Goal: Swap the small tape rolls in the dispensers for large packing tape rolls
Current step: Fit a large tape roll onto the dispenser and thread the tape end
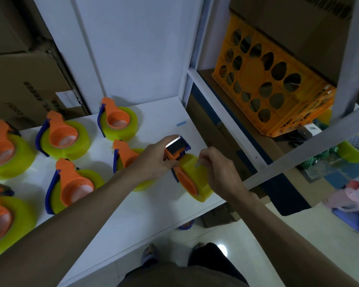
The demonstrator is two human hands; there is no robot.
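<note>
An orange and blue tape dispenser (177,147) with a large yellow packing tape roll (195,179) stands on edge at the right end of the white table (153,208). My left hand (153,158) grips the dispenser near its serrated cutter head. My right hand (218,168) pinches the tape end on the top of the roll. Several more dispensers loaded with large yellow rolls lie flat to the left, among them the far dispenser (117,121) and the middle dispenser (62,135).
An orange plastic crate (272,79) sits on a shelf at the right, under a cardboard box. Cardboard boxes (19,79) stack behind the table at the left. More yellow rolls (350,151) lie on a lower shelf at the far right. A metal shelf rail (298,150) crosses near my right arm.
</note>
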